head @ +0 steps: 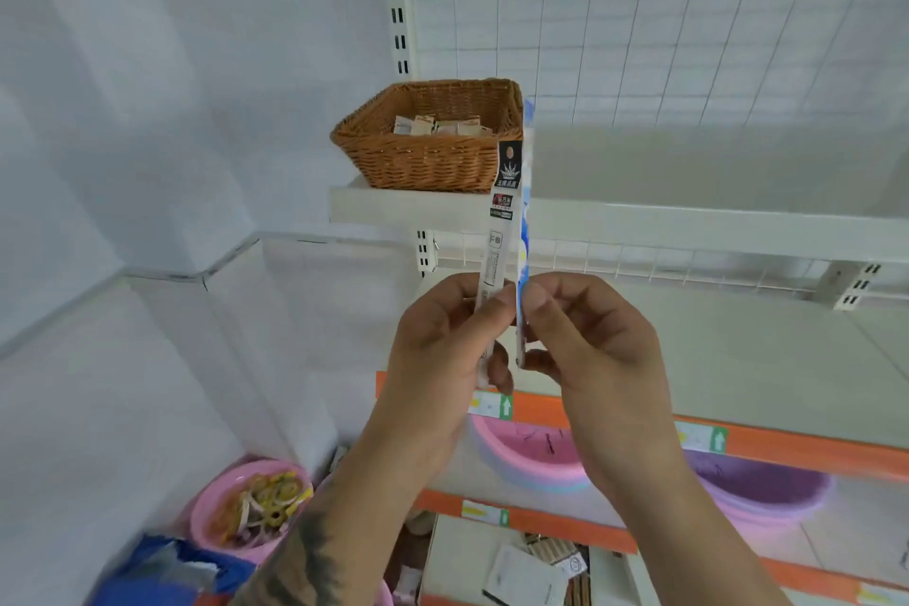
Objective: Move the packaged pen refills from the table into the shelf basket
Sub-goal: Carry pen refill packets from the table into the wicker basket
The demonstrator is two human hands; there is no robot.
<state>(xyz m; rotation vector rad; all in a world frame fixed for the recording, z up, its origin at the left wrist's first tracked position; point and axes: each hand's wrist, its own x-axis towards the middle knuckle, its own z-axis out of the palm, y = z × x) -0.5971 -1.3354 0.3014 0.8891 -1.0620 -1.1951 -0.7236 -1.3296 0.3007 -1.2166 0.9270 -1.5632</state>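
Refill pack [506,231] held upright just before the wicker basket [428,153].
Left hand [442,349] and right hand [585,344] both pinch its lower end.

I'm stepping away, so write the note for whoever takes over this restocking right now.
Left hand: pinches the lower end of one refill pack.
Right hand: pinches a second, blue-edged pack beside it.
Both packs stand upright in front of the wicker basket on the white shelf.
Done: the basket already holds several small packets.
Left: drop these two packs in. More packets lie on the lower surface, type unclear.
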